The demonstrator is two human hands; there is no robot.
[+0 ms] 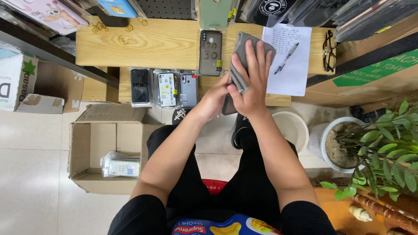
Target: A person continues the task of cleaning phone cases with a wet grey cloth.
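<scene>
Pen [286, 58] on paper [288, 74], glasses [328, 51] right, phone cases [164, 88] left on table [152, 43]

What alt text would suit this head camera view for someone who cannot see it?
A seated person's right hand presses a grey cloth onto a dark phone case held by the left hand, above a wooden shelf of packaged cases.

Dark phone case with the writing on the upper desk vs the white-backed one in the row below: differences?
The dark phone case lies alone on the upper desk, beside the grey cloth under the right hand; the white-backed case sits in a row of three on the lower shelf. The dark one is smoky with marks handwritten on it; the white one is pale with a yellow label. Both lie flat in clear wrap.
</scene>
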